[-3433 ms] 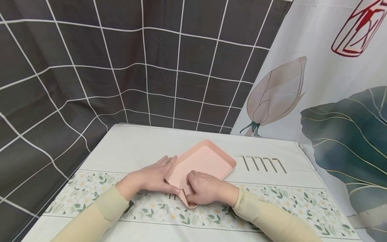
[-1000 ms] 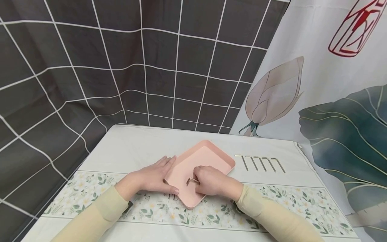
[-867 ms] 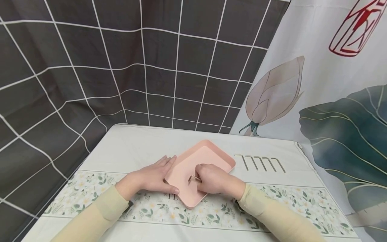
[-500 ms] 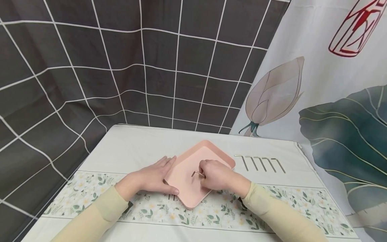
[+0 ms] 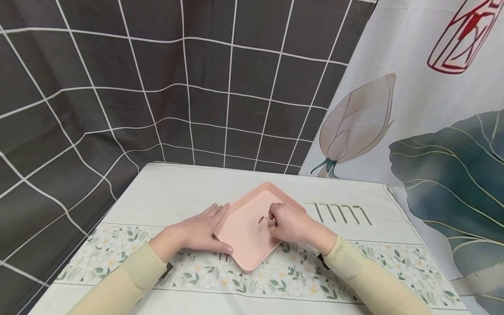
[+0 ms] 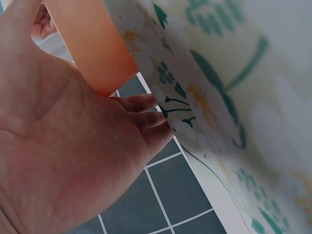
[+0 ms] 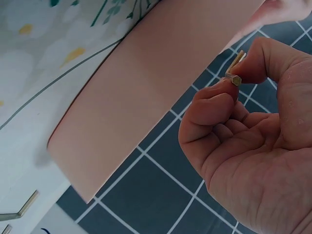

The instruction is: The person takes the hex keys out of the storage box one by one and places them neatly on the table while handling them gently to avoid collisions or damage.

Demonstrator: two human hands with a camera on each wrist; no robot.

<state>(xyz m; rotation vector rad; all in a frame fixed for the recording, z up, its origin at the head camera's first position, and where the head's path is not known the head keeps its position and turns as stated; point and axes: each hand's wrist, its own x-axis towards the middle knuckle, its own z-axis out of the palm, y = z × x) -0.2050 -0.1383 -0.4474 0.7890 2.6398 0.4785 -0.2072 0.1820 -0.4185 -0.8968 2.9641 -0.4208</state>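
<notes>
My right hand (image 5: 293,222) pinches an L-shaped hex key (image 5: 265,218) between thumb and fingertips, above the right half of a pink tray (image 5: 246,258). The bent short end of the key sticks out toward the left. In the right wrist view the hexagonal end of the hex key (image 7: 234,79) shows between thumb and forefinger, while the other fingers are curled in. My left hand (image 5: 198,232) lies against the tray's left side with fingers straight, its thumb along the near left edge. The left wrist view shows its palm beside the tray wall (image 6: 97,44).
Several more hex keys (image 5: 342,214) lie in a row on the white tablecloth (image 5: 169,188), right of the tray. A floral band (image 5: 197,275) crosses the cloth near the front. A dark checked curtain (image 5: 204,109) hangs behind the table.
My right hand has lifted the hex key from the tray's near corner and carried it up and to the right over the tray. My left hand and the tray have stayed put.
</notes>
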